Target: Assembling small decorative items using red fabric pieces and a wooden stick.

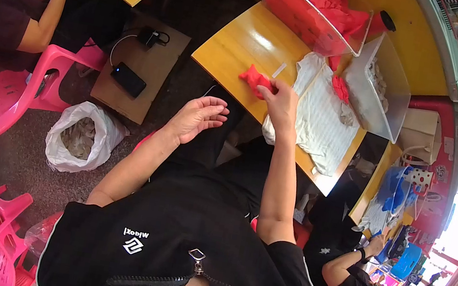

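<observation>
My right hand (280,104) pinches the edge of a small crumpled red piece (255,79), which looks like thin fabric, over the yellow table (230,51). My left hand (199,119) hovers in front of the table's near edge, its fingers loosely curved and holding nothing. Just beyond the red piece, a short white strip (280,70) lies on the tabletop. To the right of my right hand a white cloth (319,125) is spread out, hanging a little over the near edge. On it rest another red piece (340,89) and a small pale crumpled piece (347,114).
A clear bin of red fabric (316,30) stands at the table's far side, beside a translucent bin (390,113) with pale pieces. On the left are a white sack (103,151), a pink chair (7,98) and a phone on cardboard (128,80). People work at both sides.
</observation>
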